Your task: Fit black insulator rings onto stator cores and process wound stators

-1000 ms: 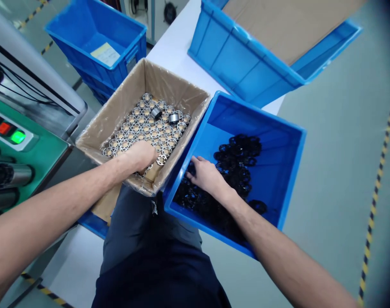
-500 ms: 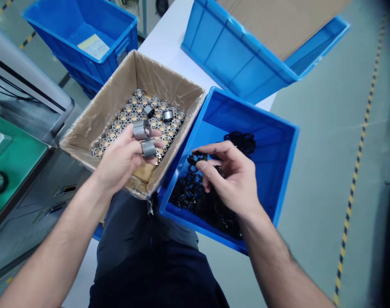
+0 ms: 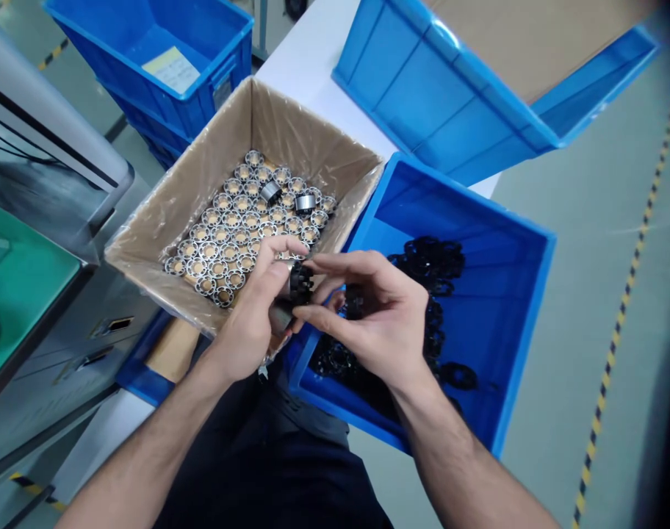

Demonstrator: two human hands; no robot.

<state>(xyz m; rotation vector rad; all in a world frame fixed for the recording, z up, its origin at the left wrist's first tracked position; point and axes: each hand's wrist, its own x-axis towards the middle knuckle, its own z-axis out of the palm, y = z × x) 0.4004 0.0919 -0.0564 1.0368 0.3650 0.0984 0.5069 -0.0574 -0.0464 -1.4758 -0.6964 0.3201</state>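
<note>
My left hand (image 3: 247, 323) is closed around two grey metal stator cores (image 3: 281, 316), mostly covered by its fingers. At the end of one core sits a black toothed plastic ring (image 3: 300, 283). My right hand (image 3: 387, 312) pinches that ring between thumb and fingertips, against the core. A further black plastic piece (image 3: 355, 300) shows inside the curl of the right hand. Both hands meet over the near right corner of a lined cardboard box (image 3: 318, 132) with rows of upright metal cores (image 3: 232, 219). Two cores with black ends (image 3: 305, 203) lie on top of the rows.
A blue bin (image 3: 525, 294) with a heap of black plastic rings (image 3: 431, 261) adjoins the box on the right. Behind it stands another blue crate (image 3: 401, 81) with cardboard on top. Blue stacked bins (image 3: 225, 73) are at the back left, and a green-topped machine (image 3: 37, 272) at the left.
My right hand has come left out of the blue bin with black plastic pieces. My left hand has moved right and down, and a black ring now meets one core.
</note>
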